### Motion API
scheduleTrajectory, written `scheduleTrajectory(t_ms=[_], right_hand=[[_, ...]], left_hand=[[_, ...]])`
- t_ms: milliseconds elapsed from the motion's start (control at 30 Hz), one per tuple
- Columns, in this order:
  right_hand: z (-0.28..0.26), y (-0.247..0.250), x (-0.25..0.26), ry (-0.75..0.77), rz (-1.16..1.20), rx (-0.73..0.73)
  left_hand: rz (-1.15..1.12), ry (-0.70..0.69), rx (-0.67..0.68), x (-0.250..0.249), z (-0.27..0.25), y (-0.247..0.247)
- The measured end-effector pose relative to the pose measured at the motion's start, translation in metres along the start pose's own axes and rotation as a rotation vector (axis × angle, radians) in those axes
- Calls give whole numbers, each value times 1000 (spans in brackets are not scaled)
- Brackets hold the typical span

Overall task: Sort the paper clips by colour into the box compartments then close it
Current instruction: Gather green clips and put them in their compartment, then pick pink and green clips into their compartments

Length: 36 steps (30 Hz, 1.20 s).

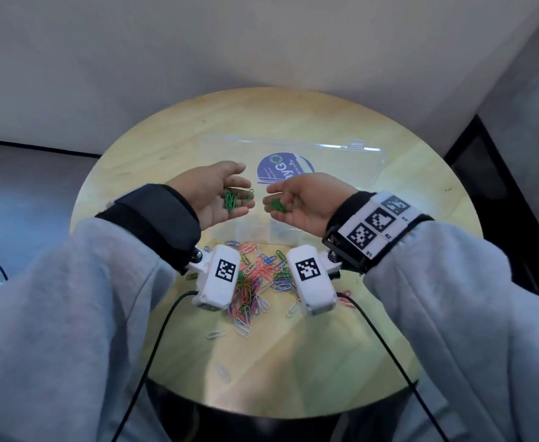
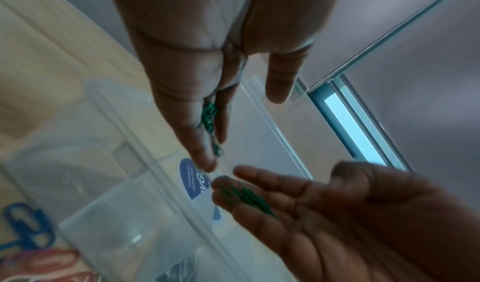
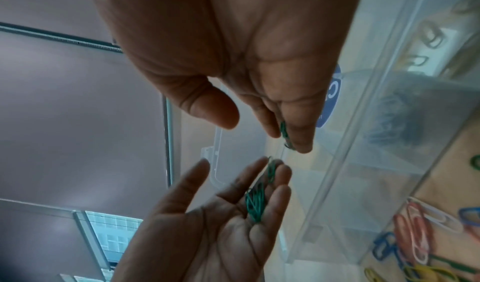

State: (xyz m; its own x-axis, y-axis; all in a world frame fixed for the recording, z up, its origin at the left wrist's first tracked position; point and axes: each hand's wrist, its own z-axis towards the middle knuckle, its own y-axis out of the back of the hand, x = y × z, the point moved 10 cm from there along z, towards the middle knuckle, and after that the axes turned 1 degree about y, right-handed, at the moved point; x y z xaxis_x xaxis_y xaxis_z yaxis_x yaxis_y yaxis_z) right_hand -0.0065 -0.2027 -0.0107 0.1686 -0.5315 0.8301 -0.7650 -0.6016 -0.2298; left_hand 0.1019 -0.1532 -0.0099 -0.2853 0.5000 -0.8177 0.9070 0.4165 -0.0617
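Both hands hover palm-up over the clear compartment box (image 1: 288,237), fingertips almost meeting. My left hand (image 1: 226,193) carries several green paper clips (image 1: 229,200) on its relaxed fingers; the same clips (image 3: 255,202) show in the right wrist view. On the loosely cupped fingers of my right hand (image 1: 293,202) lie more green clips (image 1: 276,205), which also show in the left wrist view (image 2: 246,196). The box's clear lid (image 1: 293,148) lies open behind, with a blue round sticker (image 1: 280,169). A mixed pile of coloured clips (image 1: 258,279) sits on the table in front of the box.
The round wooden table (image 1: 389,161) stands against a grey wall. A few stray white clips (image 1: 242,327) lie nearer me. Cables (image 1: 153,346) run from both wrist cameras off the table's near edge. Some box compartments (image 3: 389,122) hold clips.
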Motion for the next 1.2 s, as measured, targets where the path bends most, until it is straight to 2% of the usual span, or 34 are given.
scheduleTrajectory(t_ms=[200,300,400,567,667,733,833,1000,1200], right_hand=[[0,-2,6,20,-59,-47],[-10,2,12,70,-110,-26],[-27,19,16,96,-269,-44],[-60,68,1,118,-655,-117],[-72,92,-16,104,-860,-179],[-76,100,-29,65,-948,-165],[-79,106,-41,25,-1061,-146],[-80,97,-60,-59,-1297,-18],[-69,92,-72,-69,-1556,-6]], left_hand=[[10,-28,18,-3,7,-10],[40,-95,-32,-6,3,-3],[127,-181,-67,-10,-10,-3],[628,-245,53,7,-38,-39],[1075,-294,15,20,-47,-58],[1280,-307,-10,29,-49,-68],[1395,-285,16,45,-49,-80],[1426,-252,39,56,-48,-94],[1571,-222,109,74,-39,-114]])
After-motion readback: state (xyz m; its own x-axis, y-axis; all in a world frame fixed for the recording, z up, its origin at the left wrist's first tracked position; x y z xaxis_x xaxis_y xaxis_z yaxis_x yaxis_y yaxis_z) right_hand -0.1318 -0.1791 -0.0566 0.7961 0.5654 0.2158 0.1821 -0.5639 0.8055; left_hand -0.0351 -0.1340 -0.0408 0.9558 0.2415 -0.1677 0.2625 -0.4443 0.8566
